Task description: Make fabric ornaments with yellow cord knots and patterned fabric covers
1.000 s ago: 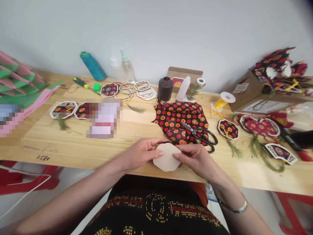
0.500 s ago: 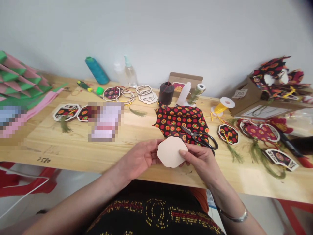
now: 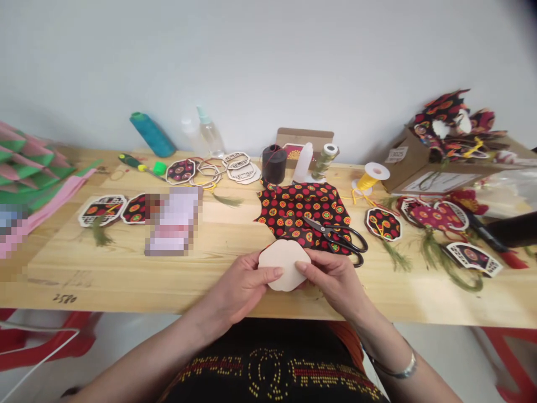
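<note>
A pale scalloped wooden plaque (image 3: 285, 267) is held over the table's front edge, plain face up. My left hand (image 3: 247, 282) grips its left side, thumb on top and fingers beneath. On the right side my right hand (image 3: 335, 280) pinches it, with the thumb near the middle. A bit of patterned cloth shows at the plaque's rim; what lies under it is mostly hidden. Just beyond lies black cloth with red and yellow flowers (image 3: 289, 210), and black-handled scissors (image 3: 335, 232) rest open on it.
Behind the cloth stand a black thread cone (image 3: 274, 164), a white bottle (image 3: 303, 162) and a yellow spool (image 3: 369, 176). Tasselled ornaments (image 3: 383, 224) and a cardboard box (image 3: 436, 168) are at the right. At the left are a blurred-out object (image 3: 174, 221) and a teal cone (image 3: 151, 134).
My left hand has closed on the plaque, its thumb now lying on top. The plaque sits a little lower and further left in view. The camera view has shifted slightly.
</note>
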`<state>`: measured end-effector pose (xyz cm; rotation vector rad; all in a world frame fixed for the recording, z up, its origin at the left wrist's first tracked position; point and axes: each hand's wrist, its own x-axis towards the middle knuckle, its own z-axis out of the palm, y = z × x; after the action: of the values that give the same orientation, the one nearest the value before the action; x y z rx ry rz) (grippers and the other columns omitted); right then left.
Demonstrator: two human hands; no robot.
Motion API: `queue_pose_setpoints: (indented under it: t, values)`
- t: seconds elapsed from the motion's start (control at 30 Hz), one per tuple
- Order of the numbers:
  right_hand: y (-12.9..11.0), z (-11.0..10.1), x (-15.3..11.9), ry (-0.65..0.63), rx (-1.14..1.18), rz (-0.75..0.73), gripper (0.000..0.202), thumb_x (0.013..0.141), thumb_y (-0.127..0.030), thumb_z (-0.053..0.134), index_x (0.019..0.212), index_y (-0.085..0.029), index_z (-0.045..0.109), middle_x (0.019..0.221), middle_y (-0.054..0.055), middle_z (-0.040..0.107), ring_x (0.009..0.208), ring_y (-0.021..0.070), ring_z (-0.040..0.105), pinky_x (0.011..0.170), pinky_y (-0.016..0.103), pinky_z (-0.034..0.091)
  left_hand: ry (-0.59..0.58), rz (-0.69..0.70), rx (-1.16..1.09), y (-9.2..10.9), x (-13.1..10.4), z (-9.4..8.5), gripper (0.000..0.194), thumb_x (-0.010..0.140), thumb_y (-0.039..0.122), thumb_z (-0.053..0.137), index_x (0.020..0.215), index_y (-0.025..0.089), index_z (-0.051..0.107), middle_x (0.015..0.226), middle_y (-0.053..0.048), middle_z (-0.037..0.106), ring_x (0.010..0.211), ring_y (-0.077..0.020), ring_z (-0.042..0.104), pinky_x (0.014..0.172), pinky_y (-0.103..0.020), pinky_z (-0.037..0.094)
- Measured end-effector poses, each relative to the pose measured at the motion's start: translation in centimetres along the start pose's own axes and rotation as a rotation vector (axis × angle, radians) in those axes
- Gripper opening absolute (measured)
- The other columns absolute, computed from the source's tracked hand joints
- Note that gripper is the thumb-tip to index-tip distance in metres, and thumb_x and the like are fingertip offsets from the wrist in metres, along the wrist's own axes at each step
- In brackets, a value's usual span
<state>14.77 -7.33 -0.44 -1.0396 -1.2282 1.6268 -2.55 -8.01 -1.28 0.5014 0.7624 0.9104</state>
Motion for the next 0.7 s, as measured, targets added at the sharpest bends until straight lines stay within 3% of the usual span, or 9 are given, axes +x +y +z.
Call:
queue_pose_setpoints:
  t: [0.1, 0.4, 0.7]
  values:
    - [0.30, 0.09, 0.07, -0.005, 0.009, 0.008, 0.024, 0.079, -0.026, 0.067, 0.101, -0.028, 0.074, 0.079, 0.000, 0.073, 0.061, 0.0100, 0.061, 0.057, 0.024, 0.057, -0.004, 0.025, 0.025, 0.03, -0.19, 0.00, 0.031, 0.072, 0.011, 0.070, 0.103, 0.013, 0.072, 0.094, -0.010, 0.073, 0.086, -0.0205, 0.064, 0.082, -0.033, 0.047]
    - [0.82, -0.01, 0.15, -0.002, 0.020, 0.014, 0.024, 0.077, -0.033, 0.068, 0.098, -0.024, 0.075, 0.076, 0.001, 0.070, 0.059, 0.0092, 0.058, 0.054, 0.023, 0.057, 0.051, 0.011, 0.042, 0.63, -0.27, 0.68, 0.029, 0.070, 0.012, 0.073, 0.099, 0.014, 0.073, 0.093, -0.011, 0.074, 0.090, -0.0237, 0.066, 0.082, -0.035, 0.051]
    - [0.59, 0.09, -0.13, -0.040, -0.071, 0.018, 0.025, 0.083, -0.035, 0.061, 0.101, -0.022, 0.074, 0.082, 0.002, 0.070, 0.063, 0.0102, 0.059, 0.059, 0.025, 0.056, 0.064, 0.014, 0.084, 0.89, -0.18, 0.71, 0.029, 0.070, 0.012, 0.073, 0.099, 0.015, 0.074, 0.094, -0.011, 0.074, 0.094, -0.0253, 0.066, 0.083, -0.036, 0.053]
